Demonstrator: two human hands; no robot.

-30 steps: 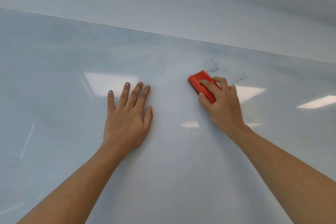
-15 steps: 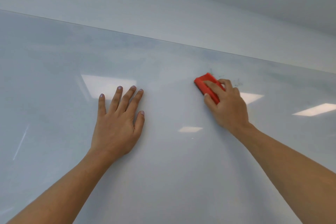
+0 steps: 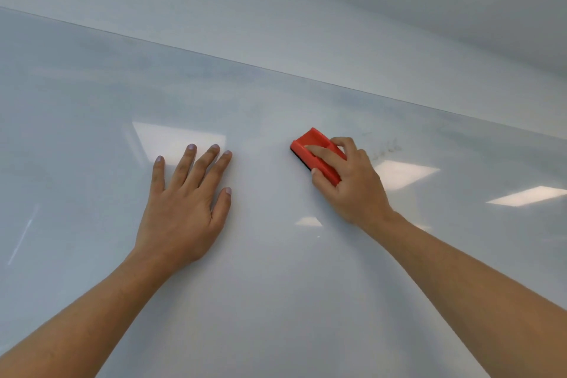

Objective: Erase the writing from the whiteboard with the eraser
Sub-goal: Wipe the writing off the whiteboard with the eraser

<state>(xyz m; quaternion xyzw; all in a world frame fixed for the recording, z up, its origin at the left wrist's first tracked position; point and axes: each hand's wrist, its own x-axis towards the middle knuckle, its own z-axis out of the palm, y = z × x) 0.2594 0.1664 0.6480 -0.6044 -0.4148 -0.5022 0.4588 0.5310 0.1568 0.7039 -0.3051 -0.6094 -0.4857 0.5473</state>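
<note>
right hand [image 3: 352, 184] gripping red eraser [image 3: 317, 153] against whiteboard [image 3: 276, 285], faint writing [image 3: 386, 149] just right; left hand [image 3: 184, 205] pressing flat, fingers straight

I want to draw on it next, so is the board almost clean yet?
Nearly. Most of the whiteboard looks wiped, with only pale smudges. The right hand grips the red eraser against the board, while the left hand rests flat on it. Left to do: faint dark scribbles just right of the eraser hand.
</note>
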